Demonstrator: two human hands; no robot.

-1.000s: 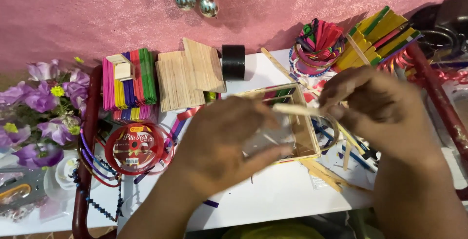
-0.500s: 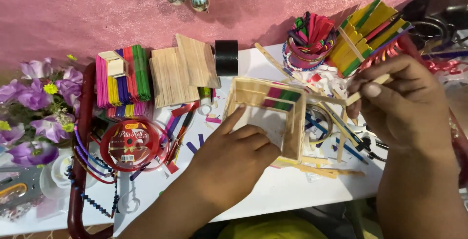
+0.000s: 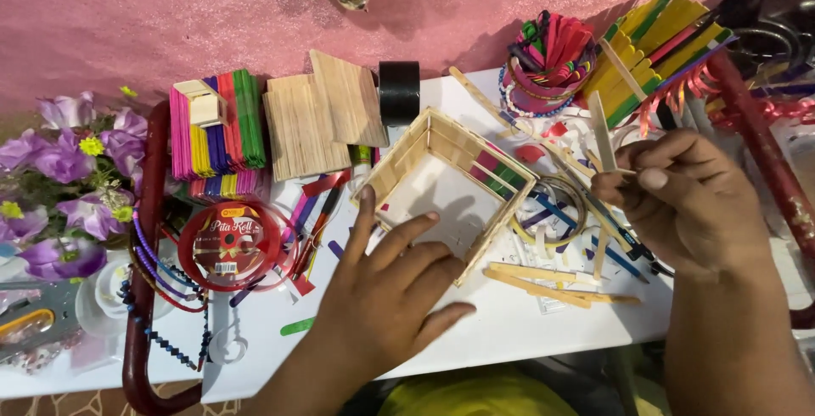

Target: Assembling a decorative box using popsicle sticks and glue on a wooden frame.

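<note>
A square open box of craft sticks (image 3: pixel 450 182) rests on the white table (image 3: pixel 526 331), with some coloured sticks in its right wall. My left hand (image 3: pixel 386 289) lies flat beside the box, fingertips touching its near-left side. To the right, my right hand (image 3: pixel 679 199) pinches a plain wooden stick (image 3: pixel 601 132) that points upward, clear of the box. Several loose plain sticks (image 3: pixel 552 284) lie on the table below the box.
Stacks of coloured sticks (image 3: pixel 216 132) and plain stick panels (image 3: pixel 323 123) lie at the back left beside a black tape roll (image 3: pixel 399 92). A red ribbon spool (image 3: pixel 229 244), purple flowers (image 3: pixel 59 187), a cup of coloured sticks (image 3: pixel 552 59) and yellow-green sticks (image 3: pixel 654 34) surround the work.
The box has been set down flat on the table. My left hand has dropped from gripping it to resting beside it. My right hand has drawn back right with its stick.
</note>
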